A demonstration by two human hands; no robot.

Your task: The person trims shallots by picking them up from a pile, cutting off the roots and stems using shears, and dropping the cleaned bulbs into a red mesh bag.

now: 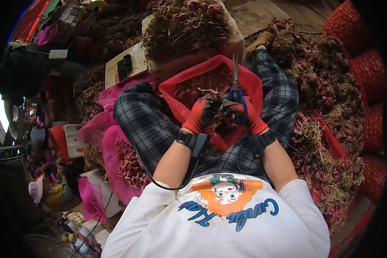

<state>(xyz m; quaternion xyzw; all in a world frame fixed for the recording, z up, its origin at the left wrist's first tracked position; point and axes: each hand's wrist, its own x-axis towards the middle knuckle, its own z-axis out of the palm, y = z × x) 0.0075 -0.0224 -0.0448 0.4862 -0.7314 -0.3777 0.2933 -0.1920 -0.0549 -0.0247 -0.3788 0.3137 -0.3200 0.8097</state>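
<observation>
My left hand (203, 112), in a red glove with dark fingers, is closed in front of me; what it holds, if anything, is hidden. Just beside it, my right hand (241, 112), gloved the same way, grips a pair of scissors (235, 77) with blue handles. The blades point away from me and look slightly parted. Both hands are over the near side of a red mesh bag (185, 75), which stands open between my legs. Inside lie loose shallots (202, 86) and dry bits of stalk.
Bunches of shallots with dried tops lie in a long heap (327, 94) at right and on a pale block (189, 30) ahead. A pink mesh bag (109, 159) of trimmed shallots stands at left. Full red sacks (372, 86) line the far right. A person (62, 189) sits at lower left.
</observation>
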